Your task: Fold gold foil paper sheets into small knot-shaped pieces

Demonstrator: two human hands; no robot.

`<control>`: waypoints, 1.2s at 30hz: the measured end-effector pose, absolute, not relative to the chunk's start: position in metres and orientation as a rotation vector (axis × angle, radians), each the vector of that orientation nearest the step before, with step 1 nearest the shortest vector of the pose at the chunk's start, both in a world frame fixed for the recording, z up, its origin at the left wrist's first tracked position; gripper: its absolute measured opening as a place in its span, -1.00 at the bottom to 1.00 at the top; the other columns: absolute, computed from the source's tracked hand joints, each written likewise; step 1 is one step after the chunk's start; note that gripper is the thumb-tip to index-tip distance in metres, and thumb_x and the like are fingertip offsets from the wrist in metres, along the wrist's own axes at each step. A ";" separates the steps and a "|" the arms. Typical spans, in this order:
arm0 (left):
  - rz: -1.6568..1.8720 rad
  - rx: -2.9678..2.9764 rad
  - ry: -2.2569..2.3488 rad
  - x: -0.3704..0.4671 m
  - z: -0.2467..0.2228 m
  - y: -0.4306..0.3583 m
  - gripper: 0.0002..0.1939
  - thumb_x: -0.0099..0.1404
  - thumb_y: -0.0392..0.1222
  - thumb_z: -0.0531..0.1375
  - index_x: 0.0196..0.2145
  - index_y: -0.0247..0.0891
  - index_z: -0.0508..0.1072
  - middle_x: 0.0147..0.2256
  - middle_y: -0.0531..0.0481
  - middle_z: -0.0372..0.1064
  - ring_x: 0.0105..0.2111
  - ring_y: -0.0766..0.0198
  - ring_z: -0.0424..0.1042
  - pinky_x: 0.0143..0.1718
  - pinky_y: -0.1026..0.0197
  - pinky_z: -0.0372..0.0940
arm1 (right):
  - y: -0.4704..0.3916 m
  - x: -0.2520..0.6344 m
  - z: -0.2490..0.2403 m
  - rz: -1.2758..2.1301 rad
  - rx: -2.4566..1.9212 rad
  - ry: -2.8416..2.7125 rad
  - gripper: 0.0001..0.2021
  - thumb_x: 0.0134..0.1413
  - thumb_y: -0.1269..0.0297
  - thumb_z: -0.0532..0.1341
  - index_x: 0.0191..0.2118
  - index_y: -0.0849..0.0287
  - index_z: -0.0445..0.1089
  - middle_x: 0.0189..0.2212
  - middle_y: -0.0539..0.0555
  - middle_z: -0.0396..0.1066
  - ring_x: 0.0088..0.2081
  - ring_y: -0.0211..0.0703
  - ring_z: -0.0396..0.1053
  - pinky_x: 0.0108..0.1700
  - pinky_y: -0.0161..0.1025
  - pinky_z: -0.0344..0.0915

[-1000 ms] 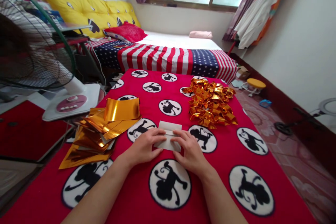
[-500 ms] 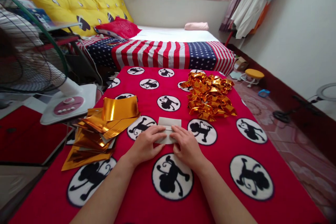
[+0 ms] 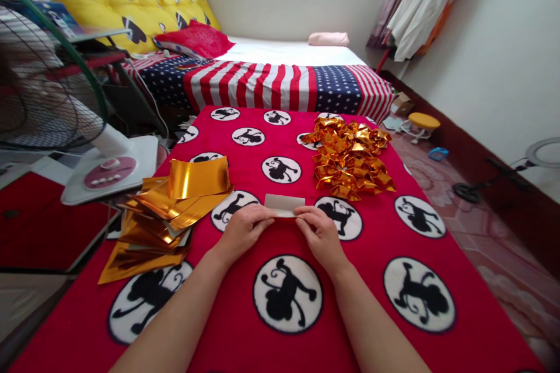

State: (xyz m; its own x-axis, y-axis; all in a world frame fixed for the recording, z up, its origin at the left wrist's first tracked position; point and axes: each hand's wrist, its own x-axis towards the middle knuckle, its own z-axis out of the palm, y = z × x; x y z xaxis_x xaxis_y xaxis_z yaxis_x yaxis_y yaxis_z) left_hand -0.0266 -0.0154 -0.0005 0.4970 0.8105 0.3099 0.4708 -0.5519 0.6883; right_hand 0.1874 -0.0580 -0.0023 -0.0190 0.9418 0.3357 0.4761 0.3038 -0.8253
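The near part of the paper [image 3: 285, 203] no longer lies flat: the left hand [image 3: 244, 229] and right hand [image 3: 322, 233] pinch its ends, so a fold seems under way.

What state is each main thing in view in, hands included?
Left hand: pinching the paper's left end
Right hand: pinching its right end
Paper: pale side showing, held between both hands
Gold sheets: loosely, unevenly stacked
Folded gold pieces: creased, heaped together
Red cloth: spread out
Fan: upright; running or not, unclear
Stool: upright on the floor
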 end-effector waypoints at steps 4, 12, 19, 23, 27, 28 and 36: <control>0.870 2.096 1.203 -0.020 0.000 -0.007 -0.83 0.31 -0.18 0.17 -0.25 -0.21 0.57 -0.28 -0.04 0.55 -0.27 0.21 0.49 -0.19 0.20 0.33 | -0.051 0.187 -0.008 0.599 -1.451 -1.484 -0.83 0.11 0.30 0.24 -0.49 0.14 0.39 -0.40 0.03 0.40 -0.39 -0.20 0.33 -0.33 -0.26 0.25; 0.913 2.080 1.396 -0.011 -0.001 -0.009 -0.91 0.22 -0.22 0.22 -0.33 -0.20 0.55 -0.39 0.00 0.51 -0.39 0.26 0.44 -0.32 0.24 0.28 | -0.046 0.186 -0.009 0.510 -1.630 -1.458 -0.88 -0.01 0.37 0.26 -0.52 0.15 0.36 -0.42 -0.01 0.35 -0.46 -0.26 0.27 -0.39 -0.28 0.18; 0.883 2.203 1.550 -0.007 0.000 -0.012 -0.97 0.17 -0.24 0.26 -0.37 -0.19 0.49 -0.41 0.02 0.41 -0.34 0.22 0.37 -0.27 0.20 0.24 | -0.046 0.182 -0.005 0.497 -1.704 -1.472 -0.88 0.01 0.36 0.24 -0.51 0.16 0.36 -0.42 0.00 0.31 -0.41 -0.23 0.31 -0.33 -0.27 0.22; 0.898 2.154 1.576 -0.007 -0.002 -0.012 -0.90 0.15 -0.25 0.27 -0.32 -0.19 0.48 -0.38 0.02 0.43 -0.33 0.22 0.39 -0.25 0.19 0.26 | -0.047 0.182 -0.004 0.479 -1.705 -1.491 -0.89 0.03 0.41 0.19 -0.49 0.16 0.37 -0.36 0.03 0.31 -0.37 -0.21 0.34 -0.29 -0.26 0.25; 0.903 2.082 1.648 -0.008 -0.003 -0.012 -0.82 0.12 -0.21 0.30 -0.26 -0.18 0.48 -0.34 0.01 0.45 -0.28 0.19 0.41 -0.20 0.16 0.28 | -0.047 0.180 -0.004 0.473 -1.740 -1.485 -0.90 0.00 0.44 0.19 -0.49 0.16 0.34 -0.37 0.01 0.29 -0.42 -0.23 0.33 -0.32 -0.26 0.25; 0.896 2.061 1.670 -0.008 -0.003 -0.012 -0.80 0.11 -0.20 0.32 -0.26 -0.17 0.48 -0.34 0.02 0.45 -0.28 0.18 0.41 -0.20 0.16 0.28 | -0.047 0.180 -0.004 0.467 -1.751 -1.486 -0.90 -0.01 0.44 0.19 -0.49 0.16 0.33 -0.37 0.01 0.29 -0.41 -0.23 0.33 -0.31 -0.25 0.25; 0.842 2.031 1.753 -0.006 -0.003 -0.011 -0.86 0.17 -0.22 0.25 -0.26 -0.17 0.43 -0.33 0.03 0.44 -0.26 0.16 0.42 -0.18 0.14 0.28 | -0.046 0.180 -0.002 0.482 -1.766 -1.493 -0.89 -0.01 0.45 0.18 -0.50 0.15 0.33 -0.37 0.00 0.29 -0.42 -0.24 0.32 -0.34 -0.26 0.23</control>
State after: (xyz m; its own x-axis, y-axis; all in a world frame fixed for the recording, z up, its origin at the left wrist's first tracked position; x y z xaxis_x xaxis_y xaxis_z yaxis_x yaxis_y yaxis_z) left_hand -0.0064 -0.0112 -0.0032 0.0689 0.9733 0.2189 0.7794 -0.1895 0.5971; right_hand 0.1799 -0.0461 -0.0019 0.2454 0.9519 0.1832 0.6650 -0.0278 -0.7463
